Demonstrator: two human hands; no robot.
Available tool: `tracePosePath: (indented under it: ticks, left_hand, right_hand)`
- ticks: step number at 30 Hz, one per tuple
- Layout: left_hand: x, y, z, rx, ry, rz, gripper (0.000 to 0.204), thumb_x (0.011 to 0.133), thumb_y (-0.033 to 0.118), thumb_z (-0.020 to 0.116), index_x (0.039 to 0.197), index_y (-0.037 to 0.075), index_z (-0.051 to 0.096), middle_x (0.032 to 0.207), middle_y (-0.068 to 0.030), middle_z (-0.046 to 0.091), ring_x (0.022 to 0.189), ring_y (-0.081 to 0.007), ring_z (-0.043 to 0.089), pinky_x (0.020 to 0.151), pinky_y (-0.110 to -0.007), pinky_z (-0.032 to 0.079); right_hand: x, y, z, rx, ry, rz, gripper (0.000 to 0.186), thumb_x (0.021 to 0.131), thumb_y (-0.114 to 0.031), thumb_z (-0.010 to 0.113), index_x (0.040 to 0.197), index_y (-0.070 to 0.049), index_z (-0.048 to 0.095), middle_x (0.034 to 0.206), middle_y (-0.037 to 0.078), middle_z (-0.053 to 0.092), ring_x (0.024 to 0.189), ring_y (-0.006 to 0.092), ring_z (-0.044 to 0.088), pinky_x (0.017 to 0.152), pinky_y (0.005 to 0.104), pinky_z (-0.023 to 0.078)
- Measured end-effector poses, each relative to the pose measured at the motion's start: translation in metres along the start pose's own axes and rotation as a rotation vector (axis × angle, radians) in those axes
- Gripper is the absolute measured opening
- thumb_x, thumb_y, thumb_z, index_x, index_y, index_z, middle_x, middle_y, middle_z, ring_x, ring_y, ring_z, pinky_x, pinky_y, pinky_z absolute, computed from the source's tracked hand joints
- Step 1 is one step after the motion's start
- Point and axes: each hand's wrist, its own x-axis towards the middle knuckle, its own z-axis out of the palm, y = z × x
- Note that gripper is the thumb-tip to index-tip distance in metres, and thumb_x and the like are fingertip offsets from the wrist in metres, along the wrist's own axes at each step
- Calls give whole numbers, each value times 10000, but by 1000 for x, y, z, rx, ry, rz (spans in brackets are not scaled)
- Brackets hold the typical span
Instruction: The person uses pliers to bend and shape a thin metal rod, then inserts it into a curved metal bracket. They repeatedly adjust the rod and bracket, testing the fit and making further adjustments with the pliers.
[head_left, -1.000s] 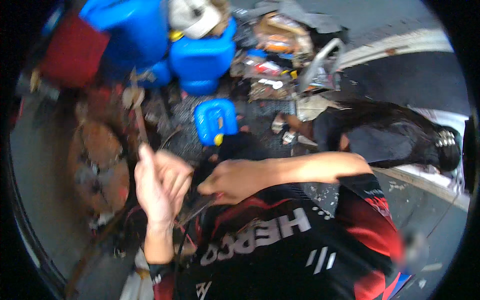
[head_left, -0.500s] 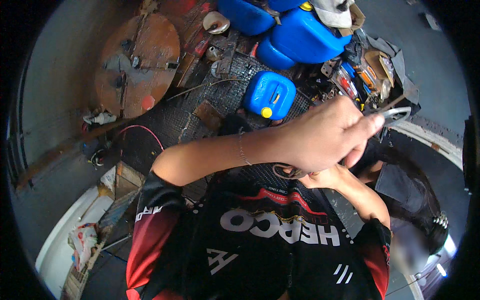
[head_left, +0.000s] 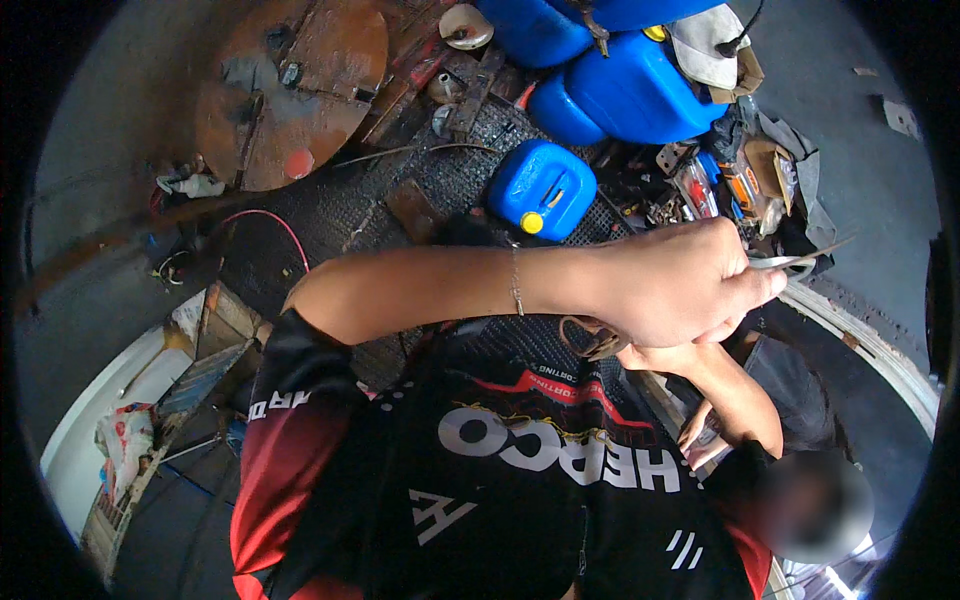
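My left hand (head_left: 690, 285) reaches across from the left and lies over my right hand, closed in a fist. From its thumb side sticks a thin, brownish strip (head_left: 832, 246) beside a pale grey curved piece (head_left: 795, 264); their kind is unclear. Below it, my right hand (head_left: 655, 357) is mostly covered, its visible part curled. A brown looped cord (head_left: 592, 338) comes out at its left side, close to my chest. Both hands are above a black ribbed mat, to the right of a small blue jerrycan (head_left: 543, 190) with a yellow cap.
Larger blue containers (head_left: 640, 90) stand at the far side, with a pale cap (head_left: 705, 45) beside them. A rusty round plate (head_left: 300, 90) lies far left. Packaged items and scraps (head_left: 740, 180) are piled at right. Another person (head_left: 795, 400) in dark clothes is close on my right.
My left fist has moved slightly right and down, and the grey piece in it now looks flatter and narrower. The other person's hand has come into view at the right.
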Motion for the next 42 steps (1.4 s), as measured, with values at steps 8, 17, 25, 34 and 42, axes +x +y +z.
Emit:
tracePosePath:
  ticks: [8, 17, 25, 34, 42]
  left_hand:
    - [-4, -20, 10, 84, -57, 72, 710, 1137, 367, 394, 524, 31, 521, 473, -57, 520, 436, -164, 503, 526, -350, 469]
    - [-1, -22, 22, 12, -152, 199, 676, 1141, 351, 404, 546, 32, 434, 480, -12, 406, 458, -144, 344, 502, -361, 378]
    - [0, -33, 33, -36, -42, 173, 687, 1139, 376, 422, 528, 63, 456, 464, 9, 412, 448, -102, 354, 464, -326, 347]
    - [24, -9, -40, 89, 726, 261, 688, 1112, 507, 459, 590, 75, 584, 477, 44, 424, 374, -44, 374, 365, -232, 246]
    - [30, -14, -74, -160, 1128, 403, 698, 1132, 498, 404, 714, -11, 636, 512, 57, 318, 400, -47, 287, 373, -227, 212]
  right_hand:
    - [-20, -14, -1, 432, -193, 330, 164, 952, -186, 714, 1053, -60, 690, 950, 62, 681, 924, 196, 660, 820, 364, 543]
    - [-3, -44, -1, 440, -181, 246, 159, 957, -192, 740, 1011, -58, 675, 912, 57, 670, 875, 159, 637, 782, 349, 528]
    - [6, -32, -2, 528, -318, 246, 175, 961, -198, 763, 974, -56, 661, 878, 52, 661, 832, 125, 617, 748, 336, 514]
    - [27, 0, 8, 893, 107, 244, 344, 1119, -342, 522, 1013, -37, 639, 828, 28, 688, 750, 126, 645, 698, 284, 530]
    - [-2, 32, 65, 1082, 321, 509, 315, 1117, -290, 512, 1174, -16, 656, 951, 80, 730, 889, 157, 699, 769, 296, 532]
